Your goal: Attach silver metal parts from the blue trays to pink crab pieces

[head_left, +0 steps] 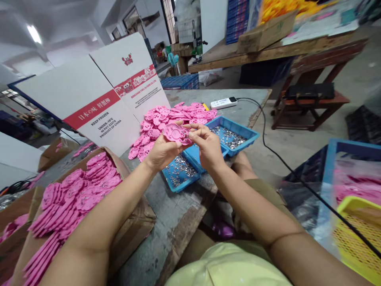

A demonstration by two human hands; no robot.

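A pink moulded plastic piece (175, 134), with shaped recesses on its face, is held up over the blue trays. My left hand (163, 150) grips its left end and lower edge, thumb beneath. At its right end, my right hand (207, 143) pinches with thumb and forefinger; whether a small part sits between those fingertips is too small to tell. Just below lies a blue tray (178, 186) of small shiny metal pieces. Another blue tray (251, 139) with similar bits stands to the right. Behind my hands is a heap of pink pieces (154, 123).
A cardboard box (143, 214) full of stacked pink pieces stands at left. White printed cardboard (104, 99) rises behind it. A white power strip (224, 103) trails a black cable across the right side. A yellow basket (354, 238) sits at lower right.
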